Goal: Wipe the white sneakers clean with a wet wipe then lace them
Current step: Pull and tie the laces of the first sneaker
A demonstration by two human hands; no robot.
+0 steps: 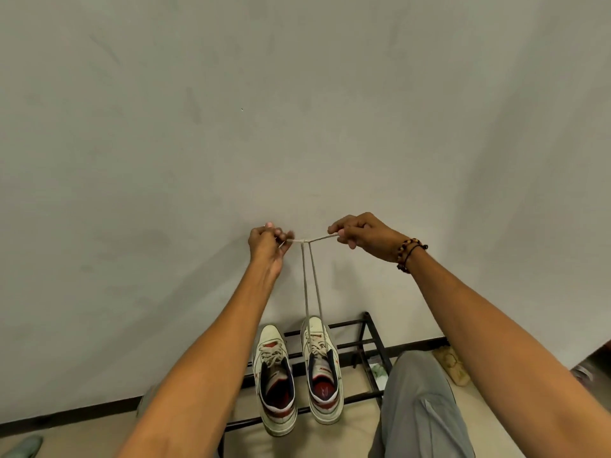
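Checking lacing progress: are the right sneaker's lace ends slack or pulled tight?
Tight: two lace strands run straight from the right sneaker to a knot between both hands.

A lace (310, 285) is pinched at each end by the left hand (266, 246) and the right hand (363, 238), with a knot (301, 240) held between them. Below the hands, two strands are stretched down to the right sneaker (322, 368); the left sneaker (274, 378) is seen just beside it, on a black rack (367, 342).

Cream-white sneakers (297, 371) with red trim and navy lining; black rack (367, 342); grey trousers (420, 408).
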